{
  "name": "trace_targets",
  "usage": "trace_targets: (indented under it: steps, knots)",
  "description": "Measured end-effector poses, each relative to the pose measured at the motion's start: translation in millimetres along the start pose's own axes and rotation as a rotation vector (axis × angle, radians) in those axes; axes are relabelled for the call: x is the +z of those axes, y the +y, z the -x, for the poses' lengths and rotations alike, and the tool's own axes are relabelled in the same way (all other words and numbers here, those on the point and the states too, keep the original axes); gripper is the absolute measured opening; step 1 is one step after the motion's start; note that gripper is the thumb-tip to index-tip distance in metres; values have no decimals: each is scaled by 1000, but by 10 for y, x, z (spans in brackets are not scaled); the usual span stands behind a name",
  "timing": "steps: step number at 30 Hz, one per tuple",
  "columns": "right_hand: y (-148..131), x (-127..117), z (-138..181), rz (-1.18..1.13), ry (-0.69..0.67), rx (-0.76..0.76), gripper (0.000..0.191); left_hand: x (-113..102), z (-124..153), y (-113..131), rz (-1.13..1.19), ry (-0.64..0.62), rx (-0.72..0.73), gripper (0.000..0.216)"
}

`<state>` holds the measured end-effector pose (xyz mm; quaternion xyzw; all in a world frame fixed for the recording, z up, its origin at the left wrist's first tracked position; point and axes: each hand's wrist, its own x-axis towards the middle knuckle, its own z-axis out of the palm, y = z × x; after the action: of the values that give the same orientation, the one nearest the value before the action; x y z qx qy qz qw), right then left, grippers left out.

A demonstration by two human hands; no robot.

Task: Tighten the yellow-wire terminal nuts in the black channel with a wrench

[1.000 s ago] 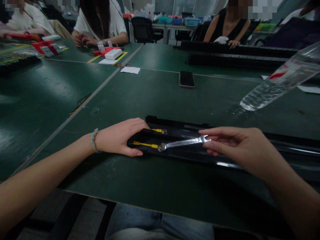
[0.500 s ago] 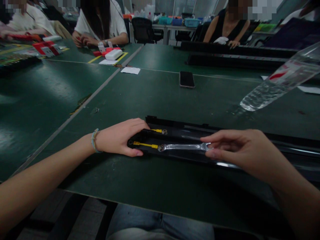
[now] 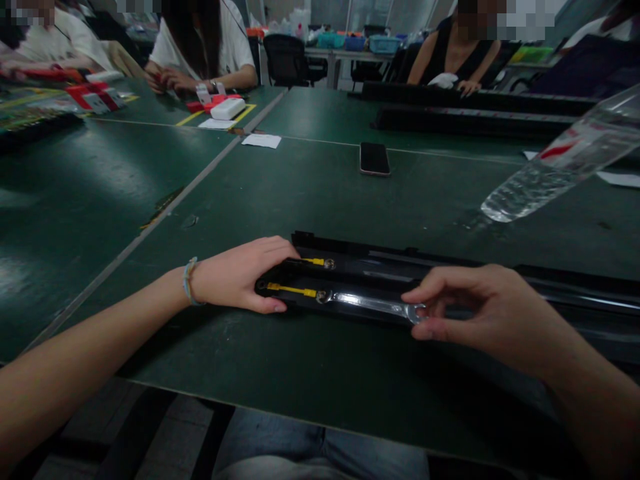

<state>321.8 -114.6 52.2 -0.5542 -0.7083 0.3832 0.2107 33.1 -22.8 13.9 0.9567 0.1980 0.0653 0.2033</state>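
Found held by the left hand (image 3: pixel 245 273): left end of a long black housing (image 3: pixel 360 283), with fingers spread wide, thumb toward the near edge, fingertips toward the far one. Found held by the right hand (image 3: pixel 480 303): a shiny wrench (image 3: pixel 367 302), pinched narrowly by thumb and forefinger at its forked end. From those fingertips, runs leftward inside the housing to the nearer bolt (image 3: pixel 323 296); cannot tell whether fully seated there. Just right of the left fingers: nearer yellow lead (image 3: pixel 293 290) and farther yellow lead (image 3: pixel 314 261), the latter up to a second bolt (image 3: pixel 329 264). Behind the left fingers, at the wrist: pale band (image 3: pixel 188 281). Beyond both hands, on the green table (image 3: pixel 310 200): dark-screened phone (image 3: pixel 374 159). Beyond the right fingers: clear bottle (image 3: pixel 550 160).
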Motion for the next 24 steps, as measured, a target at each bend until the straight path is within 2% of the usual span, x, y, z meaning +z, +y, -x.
trace_targets:
  steps: [24]
  knots:
    - [22, -4, -25, -38, 94, 54, 30, 3, 5, -3, -4, 22, 24, 55]
